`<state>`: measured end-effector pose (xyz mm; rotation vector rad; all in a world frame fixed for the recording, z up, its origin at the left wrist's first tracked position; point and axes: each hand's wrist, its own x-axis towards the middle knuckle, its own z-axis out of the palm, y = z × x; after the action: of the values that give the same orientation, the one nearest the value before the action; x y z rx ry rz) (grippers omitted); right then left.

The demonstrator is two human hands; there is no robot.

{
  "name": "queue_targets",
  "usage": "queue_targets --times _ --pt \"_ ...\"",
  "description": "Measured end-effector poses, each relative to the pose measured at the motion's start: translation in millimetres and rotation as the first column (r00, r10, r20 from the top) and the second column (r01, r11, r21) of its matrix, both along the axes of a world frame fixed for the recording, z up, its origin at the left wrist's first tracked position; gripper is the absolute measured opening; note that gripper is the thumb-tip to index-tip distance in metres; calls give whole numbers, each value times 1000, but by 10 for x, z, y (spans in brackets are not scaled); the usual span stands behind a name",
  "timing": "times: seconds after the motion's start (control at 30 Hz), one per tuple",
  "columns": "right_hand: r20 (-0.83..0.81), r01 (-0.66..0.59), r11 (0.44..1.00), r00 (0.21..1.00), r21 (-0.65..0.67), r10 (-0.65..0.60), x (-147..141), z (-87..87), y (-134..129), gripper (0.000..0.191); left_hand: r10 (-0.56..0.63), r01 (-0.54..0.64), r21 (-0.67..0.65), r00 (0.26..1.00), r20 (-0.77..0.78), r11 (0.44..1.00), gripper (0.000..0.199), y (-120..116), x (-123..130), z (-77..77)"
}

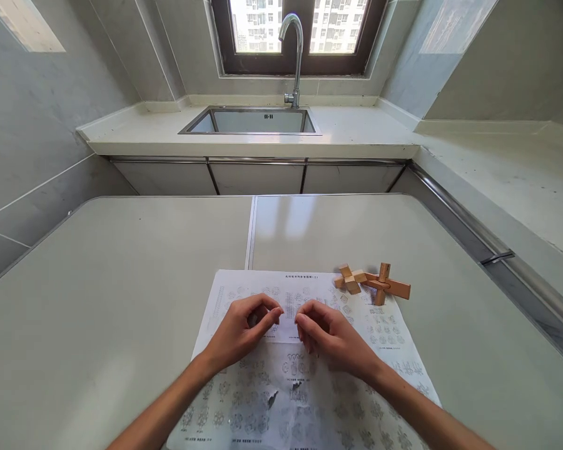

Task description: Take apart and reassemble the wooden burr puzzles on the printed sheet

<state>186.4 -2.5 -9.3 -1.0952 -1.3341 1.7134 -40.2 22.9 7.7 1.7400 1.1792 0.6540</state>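
Note:
My left hand (251,328) hovers over a printed paper sheet (319,356), its thumb and fingertips brought together in a loose curl. Facing it across a small gap, my right hand (331,334) has its fingers bent in and the thumb against them. Nothing shows in either hand. A pale wooden interlocking puzzle (350,279) lies at the sheet's upper right edge, nearer my right hand. Against its right side is a browner wooden cross-shaped puzzle (382,285) with a longer bar. The sheet carries rows of small line diagrams and has torn spots low in its middle.
The sheet lies on a glossy light table (122,269) with a seam down its far half. Beyond the table stands a white counter (356,122) with a sink (248,132) and a tall faucet (296,62) under a window. Another counter (511,169) runs along the right.

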Motion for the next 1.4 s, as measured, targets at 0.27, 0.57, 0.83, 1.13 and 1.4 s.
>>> queue_targets --times 0.27,0.57,0.83,1.13,1.4 --pt "211 -93 969 976 229 44 62 -122 89 28 45 -44 -50 999 19 998 34 51 -15 -9" --pt "310 -132 940 950 315 29 27 -140 86 20 63 -62 -69 998 18 996 33 82 -28 -6" --pt "286 -117 950 958 289 32 17 -167 90 16 48 -48 -77 999 -7 996 34 84 -42 -49" --pt "307 -129 944 951 305 31 -1 -188 82 7 43 -44 -72 999 -13 996 33 66 -44 -68" --pt "316 -126 932 949 340 13 -8 -231 73 8 41 -41 -57 999 -15 998 32 58 -33 -72"
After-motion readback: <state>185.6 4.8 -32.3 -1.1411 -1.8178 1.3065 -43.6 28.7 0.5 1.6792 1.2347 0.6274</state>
